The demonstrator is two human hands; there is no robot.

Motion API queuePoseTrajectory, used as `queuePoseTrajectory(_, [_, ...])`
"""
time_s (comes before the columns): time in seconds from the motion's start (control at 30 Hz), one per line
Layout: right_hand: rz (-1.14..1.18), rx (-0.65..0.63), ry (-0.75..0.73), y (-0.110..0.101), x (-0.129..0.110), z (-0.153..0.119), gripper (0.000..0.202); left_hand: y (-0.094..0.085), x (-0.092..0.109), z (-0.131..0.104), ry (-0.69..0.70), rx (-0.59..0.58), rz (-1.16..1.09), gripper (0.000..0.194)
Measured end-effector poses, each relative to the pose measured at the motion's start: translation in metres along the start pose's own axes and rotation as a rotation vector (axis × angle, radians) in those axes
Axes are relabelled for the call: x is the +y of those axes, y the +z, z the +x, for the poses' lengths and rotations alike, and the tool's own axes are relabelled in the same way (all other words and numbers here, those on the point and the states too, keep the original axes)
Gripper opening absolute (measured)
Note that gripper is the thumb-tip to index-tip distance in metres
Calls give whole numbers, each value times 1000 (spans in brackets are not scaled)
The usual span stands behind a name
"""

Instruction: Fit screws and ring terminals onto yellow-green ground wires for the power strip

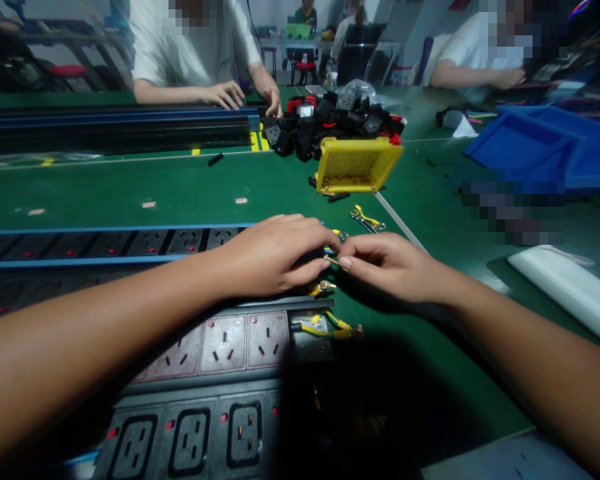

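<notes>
My left hand (285, 257) reaches over the ends of several socket strips, its thumb and forefinger closed at a small brass-coloured piece (332, 261). My right hand (393, 267) pinches the other end of that piece, so the fingertips of both hands nearly touch. Below my left hand lies a strip of black sockets (224, 343), with yellow-green wires (325, 330) and ring terminals at its end. Another strip with larger outlets (190, 437) is nearer to me. Just beyond my fingers is a small wrench (363, 220) beside a yellow-green wire.
A yellow bin (359, 183) lies tipped before a pile of black socket modules (347, 107). Blue bins (545, 147) and a white bar (565, 287) are at the right. Across the green table (105, 190), a person's hands (227, 95) rest near dark rails (115, 130).
</notes>
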State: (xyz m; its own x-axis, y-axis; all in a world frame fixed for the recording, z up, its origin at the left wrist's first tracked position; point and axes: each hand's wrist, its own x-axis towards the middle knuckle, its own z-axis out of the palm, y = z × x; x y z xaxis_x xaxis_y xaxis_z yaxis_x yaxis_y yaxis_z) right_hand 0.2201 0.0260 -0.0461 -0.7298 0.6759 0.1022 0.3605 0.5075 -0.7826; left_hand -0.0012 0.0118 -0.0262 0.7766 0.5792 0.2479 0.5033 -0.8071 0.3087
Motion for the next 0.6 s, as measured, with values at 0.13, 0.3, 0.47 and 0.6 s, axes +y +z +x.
queuePoseTrajectory(0.13, [185, 48, 41, 2, -3, 2, 39, -1, 1, 1, 19, 8, -28, 19])
queuePoseTrajectory(0.3, [320, 225, 101, -5, 11, 4, 35, -2, 1, 1, -4, 36, -43, 18])
queuePoseTrajectory(0.47, [238, 322, 136, -9, 32, 13, 17, -3, -5, 2, -47, 94, -1, 20])
queuePoseTrajectory(0.6, [192, 222, 111, -4, 36, 17, 18, -6, -9, 8, -122, 61, 88, 23])
